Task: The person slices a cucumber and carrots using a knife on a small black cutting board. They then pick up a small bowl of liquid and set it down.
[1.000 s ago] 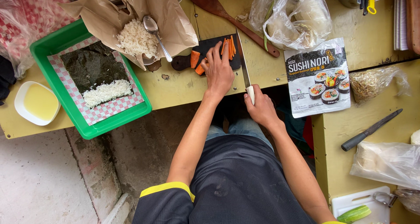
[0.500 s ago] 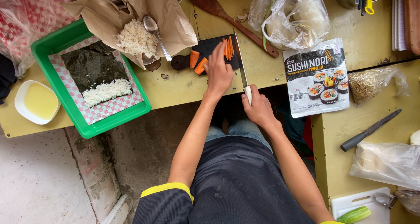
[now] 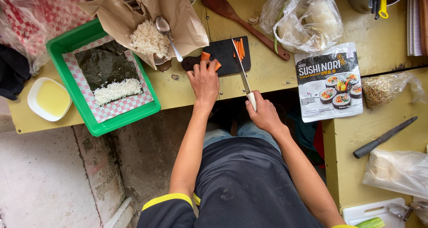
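My left hand [image 3: 204,80] reaches onto the left end of a small black cutting board [image 3: 227,64] and closes its fingers on an orange carrot chunk [image 3: 205,57]. Thin carrot sticks [image 3: 239,49] lie at the board's far right. My right hand [image 3: 263,112] grips the white handle of a kitchen knife [image 3: 240,71], its blade slanting across the board's right side, tip near the sticks.
A green tray [image 3: 149,110] holds a seaweed sheet [image 3: 104,65] with rice [image 3: 117,91]. Brown paper carries rice [image 3: 148,38] and a spoon [image 3: 169,36]. A seaweed packet [image 3: 329,81], wooden spatula [image 3: 243,21], plastic bags [image 3: 307,21], dark knife [image 3: 384,137] and yellow-liquid dish [image 3: 50,99] lie around.
My left hand slid left from the carrot sticks to the carrot chunk at the board's left end. The knife blade swung left, away from the board's right edge.
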